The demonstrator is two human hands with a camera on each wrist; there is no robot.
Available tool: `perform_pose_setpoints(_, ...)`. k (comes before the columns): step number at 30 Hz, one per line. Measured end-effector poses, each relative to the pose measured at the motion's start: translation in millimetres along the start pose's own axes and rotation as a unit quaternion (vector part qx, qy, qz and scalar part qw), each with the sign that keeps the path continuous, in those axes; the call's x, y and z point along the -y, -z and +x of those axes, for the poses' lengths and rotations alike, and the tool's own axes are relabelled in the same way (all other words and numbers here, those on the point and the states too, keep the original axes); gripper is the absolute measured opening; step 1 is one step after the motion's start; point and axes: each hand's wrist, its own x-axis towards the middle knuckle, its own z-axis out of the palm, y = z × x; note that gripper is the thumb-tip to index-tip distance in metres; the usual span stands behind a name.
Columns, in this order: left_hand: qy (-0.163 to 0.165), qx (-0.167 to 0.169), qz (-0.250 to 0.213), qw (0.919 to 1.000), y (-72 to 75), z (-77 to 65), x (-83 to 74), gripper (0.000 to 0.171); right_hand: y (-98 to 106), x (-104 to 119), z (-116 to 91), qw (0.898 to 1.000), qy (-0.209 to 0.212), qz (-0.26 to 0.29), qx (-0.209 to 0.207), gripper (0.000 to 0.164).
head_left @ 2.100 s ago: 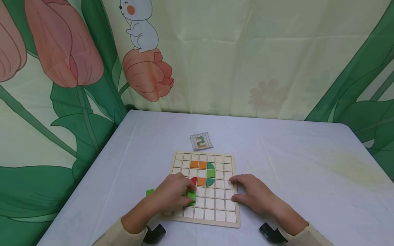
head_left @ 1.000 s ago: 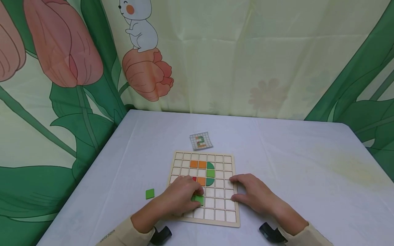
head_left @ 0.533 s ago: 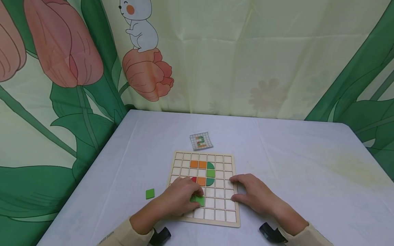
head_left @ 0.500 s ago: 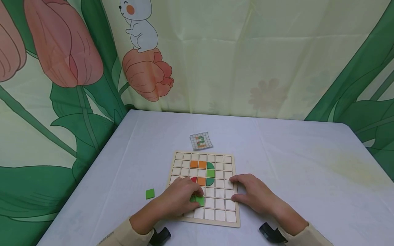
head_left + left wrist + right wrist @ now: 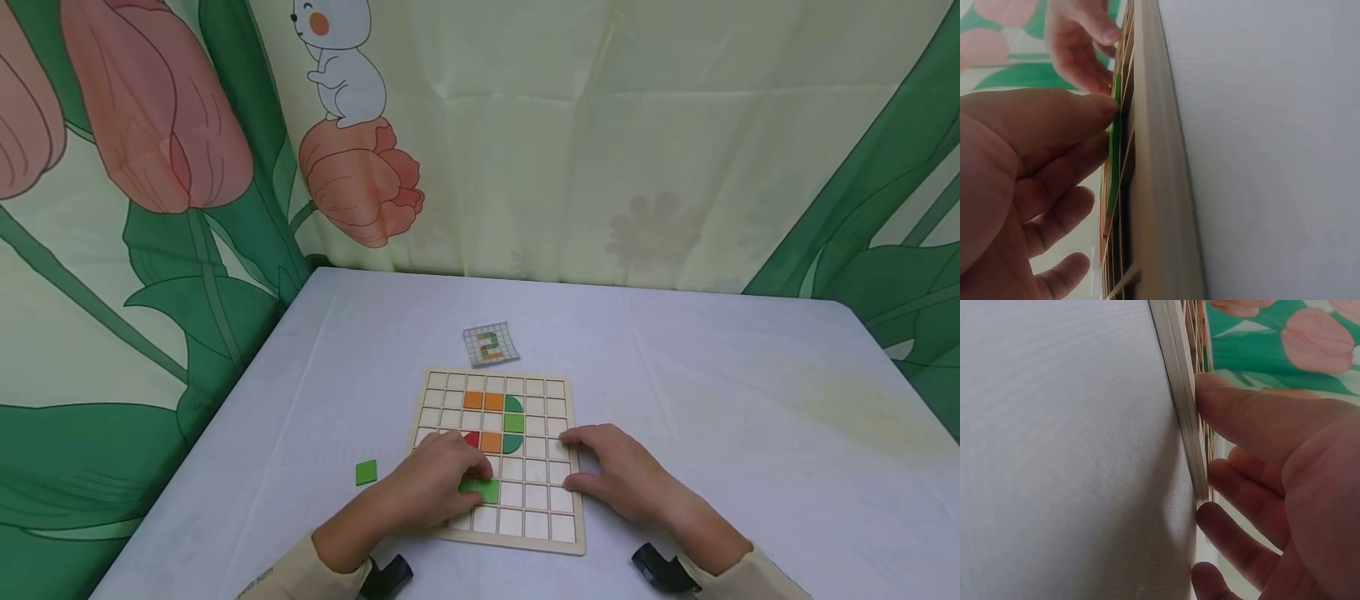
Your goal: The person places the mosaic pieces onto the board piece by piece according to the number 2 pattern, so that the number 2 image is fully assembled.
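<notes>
A wooden grid board (image 5: 536, 527) lies flat on the table. My left hand (image 5: 431, 483) is over its left half, thumb and index finger pinching a green square tile (image 5: 489, 491) at a cell. Right beside it, partly under the fingers, is another green piece (image 5: 468, 485). In the left wrist view the green tile (image 5: 1114, 169) shows edge-on at the thumb tip. My right hand (image 5: 626, 471) rests its thumb and fingertips on the board's right edge, fingers loosely extended. Above the left hand sit a red piece (image 5: 472, 438), an orange square (image 5: 491, 442) and a dark green rounded piece (image 5: 512, 443).
Two orange squares (image 5: 483, 401), a dark green rounded piece (image 5: 513, 404) and a light green square (image 5: 513, 423) fill upper cells. A loose green tile (image 5: 366, 472) lies left of the board. Behind the board is a small pattern card (image 5: 491, 344) on the white tablecloth (image 5: 712, 392).
My left hand has shifted slightly to the right along the board with the green tile, and the loose tile on the left is uncovered. My right hand has stayed in place.
</notes>
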Motion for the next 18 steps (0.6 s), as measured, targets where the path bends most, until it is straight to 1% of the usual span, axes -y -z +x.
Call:
perform_pose_setpoints(3, -0.004, 0.001, -0.007, 1.0, 0.1, 0.7, 2.9, 0.014, 0, 0, 0, 1.0, 0.0, -0.001, -0.001, 0.048)
perform_pose_setpoints(6, 0.014, 0.011, -0.044, 0.9989, 3.2, 0.2, 6.4, 0.016, 0, -1, 1, 1.0, 0.004, -0.001, -0.002, 0.048)
perform_pose_setpoints(9, 0.026, 0.009, -0.068, 0.9973, 9.1, -1.1, 12.3, 0.018, 0, -2, 1, 1.0, 0.008, 0.0, -0.003, 0.048)
perform_pose_setpoints(14, 0.026, -0.019, -0.073, 0.9968, 20.5, -10.1, 25.5, 0.02, 0, -1, 1, 1.0, 0.0, 0.002, -0.001, 0.048)
perform_pose_setpoints(16, 0.042, -0.032, -0.08, 0.9954, 24.8, -15.5, 30.5, 0.021, 0, -1, 0, 1.0, -0.004, 0.003, 0.0, 0.048)
perform_pose_setpoints(18, 0.068, -0.046, -0.084, 0.9931, 29.6, -20.0, 34.3, 0.022, 0, 0, 1, 1.0, -0.006, 0.002, 0.0, 0.048)
